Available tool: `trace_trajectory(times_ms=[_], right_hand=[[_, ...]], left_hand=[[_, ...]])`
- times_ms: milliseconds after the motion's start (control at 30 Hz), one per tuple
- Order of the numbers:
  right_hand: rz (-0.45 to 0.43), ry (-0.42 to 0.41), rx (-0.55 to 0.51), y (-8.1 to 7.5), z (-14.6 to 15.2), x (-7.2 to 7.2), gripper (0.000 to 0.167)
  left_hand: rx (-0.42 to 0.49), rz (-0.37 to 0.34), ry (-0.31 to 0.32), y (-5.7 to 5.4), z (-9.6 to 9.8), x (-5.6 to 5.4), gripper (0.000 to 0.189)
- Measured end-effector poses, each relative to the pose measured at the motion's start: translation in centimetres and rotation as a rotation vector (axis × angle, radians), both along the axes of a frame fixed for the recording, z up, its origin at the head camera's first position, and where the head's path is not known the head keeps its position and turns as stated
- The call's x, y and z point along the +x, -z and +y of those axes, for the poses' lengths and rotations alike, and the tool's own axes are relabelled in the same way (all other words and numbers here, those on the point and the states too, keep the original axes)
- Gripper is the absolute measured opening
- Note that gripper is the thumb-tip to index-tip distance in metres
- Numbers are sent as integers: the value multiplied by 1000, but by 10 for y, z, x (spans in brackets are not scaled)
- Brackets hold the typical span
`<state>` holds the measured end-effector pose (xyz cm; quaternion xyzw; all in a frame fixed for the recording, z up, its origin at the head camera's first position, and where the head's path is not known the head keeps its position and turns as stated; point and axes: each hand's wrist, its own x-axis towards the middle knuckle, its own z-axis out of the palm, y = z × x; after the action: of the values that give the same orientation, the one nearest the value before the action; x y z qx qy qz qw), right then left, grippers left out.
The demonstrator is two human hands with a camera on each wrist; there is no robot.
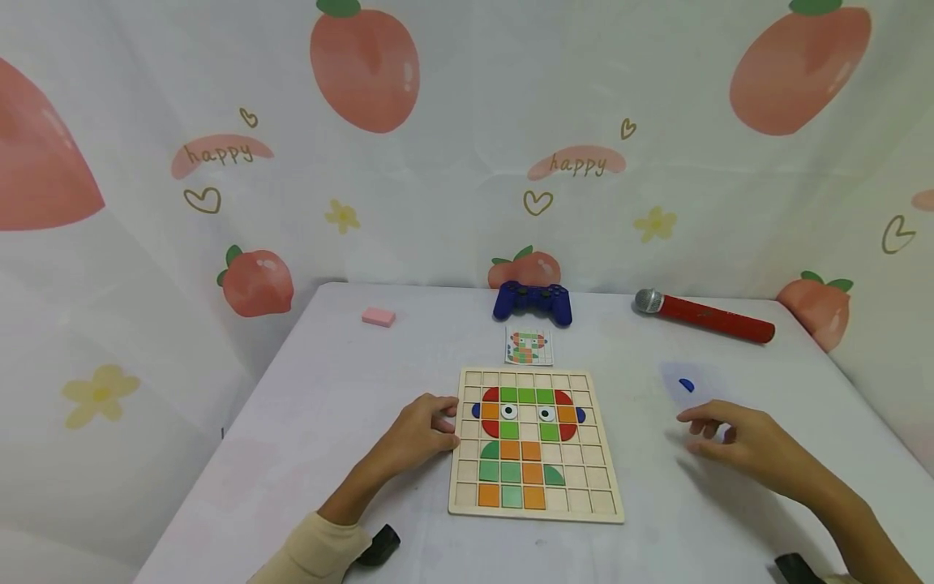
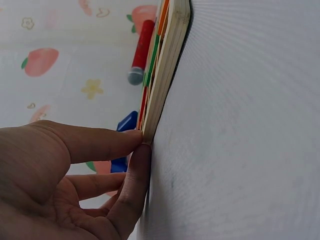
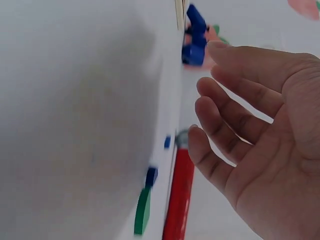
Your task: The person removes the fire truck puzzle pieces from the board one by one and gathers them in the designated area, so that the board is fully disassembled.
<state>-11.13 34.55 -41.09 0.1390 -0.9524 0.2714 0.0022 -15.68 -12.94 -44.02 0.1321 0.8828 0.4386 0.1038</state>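
Observation:
A square wooden grid board [image 1: 576, 503] lies mid-table, with red, green, orange and blue pieces and two eye discs set in its cells. My left hand [image 1: 419, 430] holds the board's left edge, thumb and fingertips against it; the left wrist view shows them at the board's corner. Over the table to the right hovers my right hand [image 1: 751, 442], fingers loosely bent and nothing between them. Just beyond it a blue half-round piece [image 1: 686, 384] lies on a faint clear sheet [image 1: 711, 377]. In the right wrist view a green piece [image 3: 142, 212] lies near a dark blue one [image 3: 151, 177].
Behind the board is a small pattern card [image 1: 529, 347], with a blue game controller [image 1: 533, 302] farther back. A red microphone [image 1: 708, 317] lies at the back right, a pink block [image 1: 379, 317] at the back left. A fruit-print curtain [image 1: 438, 178] hangs behind the table.

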Motion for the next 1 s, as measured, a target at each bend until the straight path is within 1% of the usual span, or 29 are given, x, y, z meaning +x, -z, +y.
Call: trace_trajectory(times_ms=[133, 333, 433, 533, 600, 733, 867, 933, 1000], right_hand=[[-11, 40, -1, 1, 20, 3, 27], [-31, 115, 35, 4, 45, 7, 33], [-73, 144, 66, 4, 54, 8, 38], [-148, 169, 105, 3, 62, 5, 43], [-172, 172, 113, 4, 66, 5, 44], [-171, 162, 101, 7, 72, 6, 44], [-151, 149, 85, 11, 76, 9, 40], [-119, 135, 75, 13, 77, 11, 38], [-117, 130, 75, 14, 78, 12, 38]], left_hand=[[-1, 3, 5, 1, 0, -1, 59], [-3, 3, 8, 0, 0, -1, 59], [0, -1, 5, 0, 0, 0, 58], [3, -2, 4, 0, 0, 0, 58], [3, -3, 3, 0, 0, 0, 58], [3, -5, 2, -1, 0, 0, 58], [5, -6, 6, -1, 0, 0, 58], [4, -7, 8, -1, 0, 0, 59], [8, -7, 8, -2, 0, 0, 59]])
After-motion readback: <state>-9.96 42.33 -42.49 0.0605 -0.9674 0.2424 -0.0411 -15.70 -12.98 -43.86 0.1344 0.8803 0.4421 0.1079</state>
